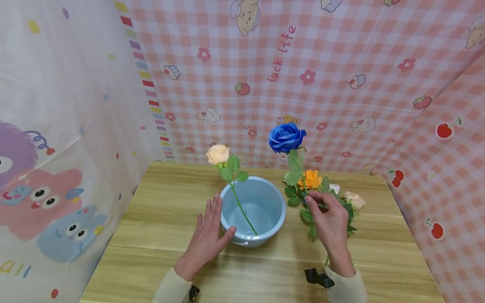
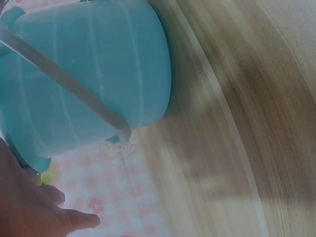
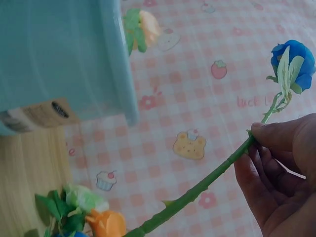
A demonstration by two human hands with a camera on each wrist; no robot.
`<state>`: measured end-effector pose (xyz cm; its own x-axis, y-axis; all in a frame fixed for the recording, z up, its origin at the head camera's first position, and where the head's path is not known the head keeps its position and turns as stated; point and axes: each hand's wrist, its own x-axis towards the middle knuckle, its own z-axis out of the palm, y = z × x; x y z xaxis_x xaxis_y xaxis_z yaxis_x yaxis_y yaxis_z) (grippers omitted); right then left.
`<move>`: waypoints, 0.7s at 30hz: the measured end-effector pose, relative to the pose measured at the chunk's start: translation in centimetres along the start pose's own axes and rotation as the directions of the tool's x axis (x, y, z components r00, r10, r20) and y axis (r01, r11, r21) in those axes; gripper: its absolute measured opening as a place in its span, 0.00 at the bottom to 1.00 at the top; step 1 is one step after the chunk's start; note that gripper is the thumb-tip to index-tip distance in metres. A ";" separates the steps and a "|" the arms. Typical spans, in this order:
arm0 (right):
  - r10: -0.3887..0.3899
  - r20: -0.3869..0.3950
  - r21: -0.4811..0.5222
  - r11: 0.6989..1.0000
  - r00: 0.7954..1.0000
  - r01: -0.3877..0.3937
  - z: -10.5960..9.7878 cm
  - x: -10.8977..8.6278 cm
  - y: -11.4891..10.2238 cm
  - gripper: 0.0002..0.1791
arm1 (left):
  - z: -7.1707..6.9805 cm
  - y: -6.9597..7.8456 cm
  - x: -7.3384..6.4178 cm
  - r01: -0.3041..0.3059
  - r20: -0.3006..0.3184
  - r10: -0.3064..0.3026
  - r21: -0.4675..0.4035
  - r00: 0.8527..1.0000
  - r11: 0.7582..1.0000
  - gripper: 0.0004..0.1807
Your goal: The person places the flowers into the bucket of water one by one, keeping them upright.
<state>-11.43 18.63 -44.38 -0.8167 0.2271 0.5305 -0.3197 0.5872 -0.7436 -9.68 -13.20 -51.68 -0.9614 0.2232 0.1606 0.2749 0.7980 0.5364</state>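
Note:
My right hand (image 1: 330, 221) pinches the green stem of a blue rose (image 1: 286, 138) between thumb and fingers. In the right wrist view the thorny stem (image 3: 197, 190) runs down past the fingers, with the bloom at the upper right. A light blue bucket (image 1: 282, 210) stands on the table, and my left hand (image 1: 206, 233) rests against its left rim with the fingers extended. Inside the bucket leans a pale peach rose (image 1: 218, 154), its bloom above the far left rim. The left wrist view shows the bucket's side and its grey handle (image 2: 74, 86).
Right of the bucket lies a bunch of flowers with an orange rose (image 1: 310, 180), a pale rose (image 1: 354, 200) and green leaves, partly behind my right hand. Checked cloth (image 1: 242, 54) hangs behind the wooden table (image 1: 151, 227).

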 end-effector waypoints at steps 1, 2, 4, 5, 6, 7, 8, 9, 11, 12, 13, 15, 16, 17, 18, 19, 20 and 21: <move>-0.006 -0.001 0.006 1.000 1.000 0.006 0.1 0.1 -0.1 0.06 | 0.0 0.1 0.0 0.001 0.000 -0.001 0.002 1.000 1.000 0.52; -0.011 -0.001 0.013 1.000 1.000 0.011 0.2 0.1 -0.3 0.07 | 0.0 0.1 0.0 0.003 0.000 -0.003 0.004 1.000 1.000 0.52; -0.026 -0.004 0.025 0.999 1.000 0.026 0.4 0.3 -0.6 0.07 | -0.1 0.2 0.0 0.005 -0.002 -0.005 0.009 1.000 1.000 0.52; -0.033 -0.008 0.035 0.999 0.999 0.033 0.5 0.4 -0.7 0.07 | 0.0 0.2 0.0 0.005 -0.005 -0.005 0.013 1.000 1.000 0.51; -0.040 -0.011 0.044 0.998 0.999 0.040 0.6 0.5 -0.9 0.07 | 0.0 0.2 0.0 0.008 -0.005 -0.007 0.014 1.000 1.000 0.51; -0.045 -0.016 0.052 0.998 0.999 0.045 0.7 0.6 -1.0 0.06 | 0.0 0.2 0.0 0.008 -0.008 -0.008 0.017 1.000 1.000 0.51; -0.047 -0.017 0.063 0.997 0.999 0.048 0.8 0.6 -1.1 0.07 | 0.0 0.2 0.0 0.008 -0.011 -0.008 0.022 1.000 1.000 0.51; -0.051 -0.017 0.071 0.996 0.999 0.052 0.9 0.7 -1.2 0.07 | 0.0 0.2 0.1 0.009 -0.013 -0.009 0.024 1.000 1.000 0.51; -0.050 -0.015 0.089 0.995 0.999 0.051 1.1 0.8 -1.6 0.07 | 0.1 0.2 0.1 0.010 -0.016 -0.010 0.023 1.000 1.000 0.51; -0.050 -0.014 0.100 0.994 0.999 0.051 1.2 0.9 -1.8 0.07 | 0.1 0.3 0.1 0.010 -0.016 -0.010 0.023 1.000 1.000 0.51; -0.050 -0.012 0.111 0.993 0.999 0.051 1.3 1.0 -2.0 0.07 | 0.1 0.3 0.1 0.010 -0.018 -0.010 0.024 1.000 1.000 0.51; -0.053 -0.007 0.136 0.989 0.999 0.054 1.5 1.1 -2.4 0.07 | 0.1 0.3 0.1 0.011 -0.021 -0.010 0.023 1.000 1.000 0.51; -0.055 -0.007 0.151 0.987 0.998 0.055 1.5 1.2 -2.6 0.07 | 0.2 0.3 0.1 0.010 -0.023 -0.010 0.024 1.000 1.000 0.51; -0.061 -0.008 0.164 0.985 0.998 0.061 1.6 1.3 -2.8 0.06 | 0.2 0.3 0.1 0.009 -0.027 -0.008 0.029 1.000 1.000 0.51; -0.065 -0.009 0.176 0.982 0.998 0.066 1.8 1.4 -3.0 0.06 | 0.3 0.3 0.1 0.007 -0.031 -0.006 0.035 0.999 0.999 0.51; -0.069 -0.010 0.183 0.981 0.998 0.069 1.9 1.4 -3.2 0.06 | 0.3 0.3 0.1 0.005 -0.035 -0.004 0.040 0.999 0.999 0.51; -0.070 -0.011 0.191 0.979 0.998 0.070 2.0 1.5 -3.4 0.06 | 0.3 0.3 0.1 0.004 -0.037 -0.002 0.044 0.999 0.999 0.50; -0.069 -0.010 0.200 0.977 0.998 0.069 2.1 1.6 -3.6 0.07 | 0.4 0.3 0.1 0.002 -0.040 -0.001 0.046 0.999 0.999 0.50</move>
<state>-12.57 15.25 -41.72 -0.7880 0.1941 0.5843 -0.4650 0.4344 -0.7714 -9.69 -12.77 -51.81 -0.9605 0.2002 0.1932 0.2718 0.8233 0.4983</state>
